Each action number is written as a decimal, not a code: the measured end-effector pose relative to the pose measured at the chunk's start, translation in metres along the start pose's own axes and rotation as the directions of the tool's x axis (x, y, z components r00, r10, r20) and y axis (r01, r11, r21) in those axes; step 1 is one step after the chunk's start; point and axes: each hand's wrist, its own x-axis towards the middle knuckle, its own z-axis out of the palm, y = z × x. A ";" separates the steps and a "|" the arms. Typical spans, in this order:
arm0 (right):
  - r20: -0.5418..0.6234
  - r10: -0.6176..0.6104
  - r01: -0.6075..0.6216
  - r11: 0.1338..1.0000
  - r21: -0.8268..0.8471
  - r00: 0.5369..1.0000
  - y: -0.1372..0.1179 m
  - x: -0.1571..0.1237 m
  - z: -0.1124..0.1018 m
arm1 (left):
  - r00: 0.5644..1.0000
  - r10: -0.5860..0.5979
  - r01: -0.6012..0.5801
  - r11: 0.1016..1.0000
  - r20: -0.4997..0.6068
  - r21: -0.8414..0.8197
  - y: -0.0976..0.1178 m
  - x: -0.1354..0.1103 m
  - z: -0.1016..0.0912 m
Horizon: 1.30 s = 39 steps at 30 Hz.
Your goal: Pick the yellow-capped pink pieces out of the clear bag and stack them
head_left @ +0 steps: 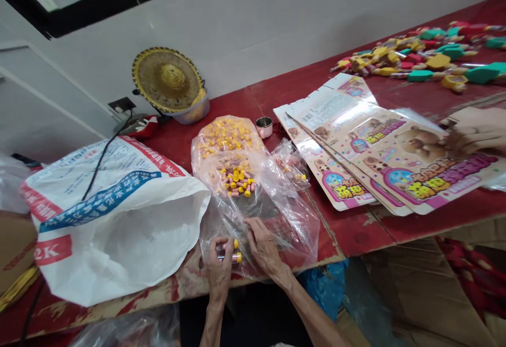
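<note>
My left hand (219, 268) is closed round small tubes with yellow caps (234, 250) at the near edge of the red table (356, 231). My right hand (263, 246) lies right beside it, fingers bent on the clear plastic bag (272, 204) and touching the tubes. Farther into the bag lies a heap of pink tubes with yellow caps (237, 179). Behind that sits a bag of loose yellow caps (225, 135).
A big white woven sack (114, 215) lies at the left. Printed cardboard sheets (379, 157) are spread at the right, with another person's hand (476, 133) on them. Coloured toys (427, 54) are piled far right. A small metal cup (264, 125) and a straw hat (168, 79) stand behind.
</note>
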 end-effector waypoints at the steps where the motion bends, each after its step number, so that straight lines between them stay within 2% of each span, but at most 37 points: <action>1: 0.000 -0.004 0.004 1.000 0.010 1.000 0.000 0.000 -0.001 | 1.000 -0.006 0.006 1.000 0.007 -0.003 0.002 0.000 0.000; 5: -0.031 -0.027 0.029 0.998 0.062 0.999 -0.001 -0.001 -0.004 | 0.995 0.003 -0.007 0.999 0.095 0.045 0.003 0.003 -0.003; 8: -0.070 -0.020 0.025 0.997 0.074 0.997 -0.001 -0.002 -0.006 | 0.991 0.109 -0.119 0.984 0.081 0.132 0.001 0.004 -0.007; 10: -0.043 -0.009 0.011 0.998 0.057 0.999 -0.001 -0.001 -0.006 | 0.975 0.195 -0.212 0.957 0.106 0.195 0.001 0.007 -0.008; 13: 0.020 0.004 -0.005 1.000 0.030 1.000 -0.002 0.000 -0.008 | 0.928 0.255 -0.318 0.921 0.271 0.223 0.006 0.015 -0.010; 15: 0.007 0.018 -0.018 0.999 0.045 1.000 -0.003 -0.001 -0.012 | 0.908 0.228 -0.304 0.936 0.352 0.178 0.010 0.021 -0.011; 18: -0.060 0.031 -0.027 0.998 0.056 0.998 -0.003 -0.003 -0.020 | 0.937 0.157 -0.203 0.972 0.311 0.120 0.013 0.024 -0.011; 20: -0.067 0.019 -0.018 1.000 0.026 0.998 -0.001 -0.004 -0.025 | 0.949 0.191 -0.235 0.959 0.250 0.160 0.012 0.022 -0.009; 21: -0.049 0.012 -0.012 1.000 0.005 0.999 -0.001 -0.004 -0.026 | 0.940 0.231 -0.285 0.935 0.250 0.209 0.011 0.020 -0.007; 23: 0.013 0.008 -0.007 0.999 -0.035 1.000 -0.002 -0.004 -0.029 | 0.900 0.295 -0.394 0.865 0.320 0.312 0.012 0.018 -0.004; 26: 0.036 0.007 -0.004 0.998 -0.065 0.999 -0.008 -0.001 -0.030 | 0.854 0.313 -0.463 0.820 0.416 0.335 0.014 0.018 -0.001; 30: -0.042 -0.042 0.039 0.996 -0.076 0.998 -0.015 0.000 -0.028 | 0.889 0.331 -0.419 0.866 0.316 0.272 0.012 0.021 -0.001; 35: 0.128 -0.022 0.038 0.992 -0.122 0.991 -0.009 0.001 -0.017 | 0.910 0.276 -0.343 0.920 0.309 0.188 0.001 0.026 -0.002; 39: 0.150 -0.004 0.019 0.995 -0.096 0.989 -0.006 0.002 -0.014 | 0.935 0.252 -0.286 0.952 0.249 0.110 -0.004 0.026 -0.003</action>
